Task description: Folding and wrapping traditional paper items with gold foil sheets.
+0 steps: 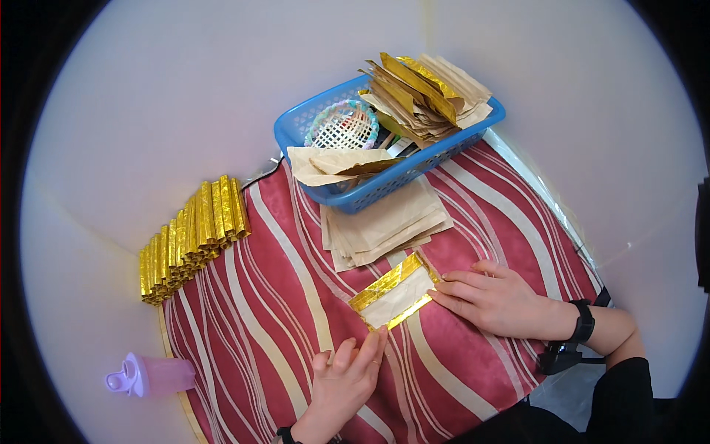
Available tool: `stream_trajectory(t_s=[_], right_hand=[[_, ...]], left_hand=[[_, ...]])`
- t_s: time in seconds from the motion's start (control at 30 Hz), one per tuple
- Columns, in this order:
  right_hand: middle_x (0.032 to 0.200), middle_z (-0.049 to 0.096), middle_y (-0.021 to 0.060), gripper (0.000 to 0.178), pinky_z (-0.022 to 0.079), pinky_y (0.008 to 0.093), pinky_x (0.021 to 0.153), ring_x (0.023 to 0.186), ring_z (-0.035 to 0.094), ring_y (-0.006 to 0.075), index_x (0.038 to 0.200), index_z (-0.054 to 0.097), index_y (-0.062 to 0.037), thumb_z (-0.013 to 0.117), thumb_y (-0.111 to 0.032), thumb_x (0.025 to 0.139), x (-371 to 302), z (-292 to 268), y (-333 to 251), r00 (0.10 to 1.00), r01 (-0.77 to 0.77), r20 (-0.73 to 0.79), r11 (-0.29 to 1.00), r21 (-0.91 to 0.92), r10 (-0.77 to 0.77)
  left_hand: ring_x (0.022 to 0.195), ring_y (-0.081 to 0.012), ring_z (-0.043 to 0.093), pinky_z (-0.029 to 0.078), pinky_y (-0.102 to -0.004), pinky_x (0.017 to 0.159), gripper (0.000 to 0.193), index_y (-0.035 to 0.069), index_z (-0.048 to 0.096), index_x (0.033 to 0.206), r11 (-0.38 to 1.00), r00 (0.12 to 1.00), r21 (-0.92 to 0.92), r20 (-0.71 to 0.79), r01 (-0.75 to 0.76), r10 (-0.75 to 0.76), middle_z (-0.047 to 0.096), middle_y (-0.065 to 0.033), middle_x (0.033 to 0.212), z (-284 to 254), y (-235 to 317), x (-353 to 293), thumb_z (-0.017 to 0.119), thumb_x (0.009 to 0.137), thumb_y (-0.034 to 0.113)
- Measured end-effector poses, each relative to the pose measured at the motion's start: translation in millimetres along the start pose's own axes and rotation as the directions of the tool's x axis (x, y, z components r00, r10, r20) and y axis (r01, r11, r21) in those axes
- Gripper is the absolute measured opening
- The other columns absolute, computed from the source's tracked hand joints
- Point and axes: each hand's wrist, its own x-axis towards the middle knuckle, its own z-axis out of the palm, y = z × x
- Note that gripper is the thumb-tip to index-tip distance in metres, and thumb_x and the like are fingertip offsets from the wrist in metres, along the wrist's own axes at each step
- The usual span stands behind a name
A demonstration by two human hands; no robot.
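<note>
A rectangular sheet of gold foil paper (399, 292) lies on the striped cloth in front of me, its long edges folded inward so that gold strips border a pale middle. At its lower left corner, the fingertips of my left hand (346, 385) pinch the edge while the other fingers curl loosely. My right hand (492, 300) has its fingers closed on the right end of the sheet; its thumb is largely hidden. Just beyond the sheet, a stack of pale paper sheets (392, 222) lies partly under a blue basket.
The blue plastic basket (355, 198) holds loose gold and tan papers (421, 100) and a small woven basket (342, 127). Rolled gold paper tubes (196, 233) are piled at the left. A purple bottle (151, 375) lies by the left edge of the red striped cloth (281, 325).
</note>
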Motion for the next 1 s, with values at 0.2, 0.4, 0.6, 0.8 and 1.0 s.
stream_trajectory(t_s=[0.2, 0.4, 0.6, 0.8, 1.0], right_hand=[[0.111, 0.059, 0.0049, 0.039, 0.039, 0.0304, 0.094, 0.112, 0.054, 0.0164, 0.116, 0.061, -0.0030, 0.054, -0.015, 0.080, 0, -1, 5, 1.000, 0.007, -0.014, 0.999, 0.042, -0.006], [0.113, 0.060, 0.0057, 0.038, 0.040, 0.0314, 0.094, 0.113, 0.054, 0.0168, 0.115, 0.061, -0.0028, 0.054, -0.014, 0.080, 0, -2, 8, 0.999, 0.028, -0.025, 0.996, 0.086, -0.026], [0.101, 0.062, 0.0071, 0.032, 0.043, 0.0293, 0.087, 0.097, 0.058, 0.0180, 0.106, 0.063, -0.0003, 0.056, -0.013, 0.077, 6, -1, 10, 0.992, 0.109, -0.076, 0.993, 0.047, -0.106], [0.081, 0.056, 0.0052, 0.017, 0.044, 0.0275, 0.074, 0.079, 0.056, 0.0175, 0.088, 0.062, -0.0020, 0.057, -0.013, 0.075, 17, 7, 14, 0.974, 0.198, -0.089, 0.975, -0.100, -0.207], [0.094, 0.058, 0.0100, 0.018, 0.046, 0.0309, 0.078, 0.087, 0.058, 0.0221, 0.091, 0.059, 0.0001, 0.055, -0.011, 0.078, 6, -3, 10, 0.995, 0.093, -0.043, 0.972, 0.214, -0.086]], left_hand=[[0.105, -0.0159, 0.040, 0.026, -0.0350, 0.086, 0.050, 0.015, 0.065, 0.119, 0.997, 0.999, -0.064, 0.002, 0.038, -0.038, 0.051, 0.0074, 0.112, -2, -3, -8, 0.059, 0.069, 0.015], [0.100, -0.0137, 0.044, 0.026, -0.0355, 0.082, 0.042, 0.016, 0.068, 0.114, 0.958, 0.992, -0.255, 0.050, 0.128, -0.119, 0.052, 0.0078, 0.109, -3, -10, -7, 0.063, 0.072, 0.017], [0.096, -0.0209, 0.052, 0.032, -0.0398, 0.082, 0.026, 0.011, 0.070, 0.095, 0.868, 0.974, -0.477, -0.094, 0.137, -0.206, 0.060, -0.0004, 0.097, -2, -12, 17, 0.071, 0.069, 0.010], [0.084, -0.0227, 0.059, 0.046, -0.0341, 0.069, 0.023, 0.005, 0.062, 0.085, 0.939, 0.961, -0.339, -0.274, -0.051, -0.046, 0.060, -0.0053, 0.086, 14, -12, 25, 0.074, 0.066, 0.005], [0.078, -0.0275, 0.061, 0.051, -0.0357, 0.063, 0.021, 0.000, 0.056, 0.084, 0.777, 0.946, -0.614, -0.149, 0.139, -0.287, 0.056, -0.0112, 0.086, -4, 8, 18, 0.067, 0.066, 0.000]])
